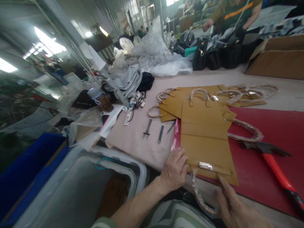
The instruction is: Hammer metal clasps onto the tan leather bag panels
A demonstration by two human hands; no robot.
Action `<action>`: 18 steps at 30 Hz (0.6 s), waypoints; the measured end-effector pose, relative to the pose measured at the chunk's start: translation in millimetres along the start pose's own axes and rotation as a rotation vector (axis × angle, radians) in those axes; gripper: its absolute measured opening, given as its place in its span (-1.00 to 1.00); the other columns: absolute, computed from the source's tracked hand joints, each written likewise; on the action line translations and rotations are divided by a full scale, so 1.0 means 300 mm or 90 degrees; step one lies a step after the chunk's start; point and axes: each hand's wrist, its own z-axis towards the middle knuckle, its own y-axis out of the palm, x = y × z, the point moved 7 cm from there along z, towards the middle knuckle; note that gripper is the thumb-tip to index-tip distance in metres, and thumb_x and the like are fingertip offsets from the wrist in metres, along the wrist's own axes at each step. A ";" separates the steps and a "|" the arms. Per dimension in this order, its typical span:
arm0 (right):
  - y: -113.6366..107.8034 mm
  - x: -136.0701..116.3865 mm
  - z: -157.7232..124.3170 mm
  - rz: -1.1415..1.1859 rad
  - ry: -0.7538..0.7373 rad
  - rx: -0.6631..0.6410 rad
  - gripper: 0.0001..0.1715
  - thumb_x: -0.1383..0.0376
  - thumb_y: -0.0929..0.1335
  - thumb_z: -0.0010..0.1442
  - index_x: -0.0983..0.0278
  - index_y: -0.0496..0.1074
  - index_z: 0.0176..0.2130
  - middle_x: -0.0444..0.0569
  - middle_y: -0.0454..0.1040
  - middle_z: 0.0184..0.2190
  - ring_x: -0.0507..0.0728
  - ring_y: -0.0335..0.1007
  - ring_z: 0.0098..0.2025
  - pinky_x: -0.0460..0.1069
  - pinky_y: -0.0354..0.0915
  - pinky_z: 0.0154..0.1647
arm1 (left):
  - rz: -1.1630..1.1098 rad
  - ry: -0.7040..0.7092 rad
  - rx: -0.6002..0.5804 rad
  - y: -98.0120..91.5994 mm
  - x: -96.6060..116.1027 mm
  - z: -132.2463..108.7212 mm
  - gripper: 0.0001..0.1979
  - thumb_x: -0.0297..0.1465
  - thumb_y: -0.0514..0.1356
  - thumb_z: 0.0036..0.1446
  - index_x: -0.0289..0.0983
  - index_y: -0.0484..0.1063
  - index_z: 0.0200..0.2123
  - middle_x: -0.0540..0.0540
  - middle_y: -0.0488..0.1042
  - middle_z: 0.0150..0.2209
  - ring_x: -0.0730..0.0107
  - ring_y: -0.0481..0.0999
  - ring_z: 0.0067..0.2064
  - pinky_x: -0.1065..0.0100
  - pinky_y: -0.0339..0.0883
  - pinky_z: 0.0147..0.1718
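A tan leather bag panel [204,126] lies in front of me, folded across its middle, with wrapped handles at its far and near ends. Near its front edge is a shiny metal plate [205,166]. My left hand [174,169] is closed at the panel's front left corner, its thumb hidden. My right hand [229,202] is closed on the front edge, thumb on top, beside the near wrapped handle [200,196] that hangs over the table edge. Under the panel is a red mat [268,126]. Red-handled pliers [276,167] lie on the mat to the right.
More tan panels [171,107] with wrapped handles lie behind. Small metal tools [161,134] rest on the left. A grey bin [78,161] stands below left. Black bags [213,55], plastic wrap [154,47] and a cardboard box [280,57] are at the back; a person [234,15] stands beyond.
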 end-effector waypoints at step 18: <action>0.055 -0.097 0.257 -0.049 -0.218 0.025 -0.30 -0.02 0.26 0.32 0.31 0.30 0.27 0.27 0.26 0.31 0.49 0.09 0.35 0.42 0.09 0.27 | 0.125 -0.407 0.059 -0.366 -0.544 0.146 -0.73 -0.41 0.12 0.27 -0.33 0.53 -0.03 -0.26 0.58 -0.01 0.16 0.57 0.03 0.21 0.42 0.07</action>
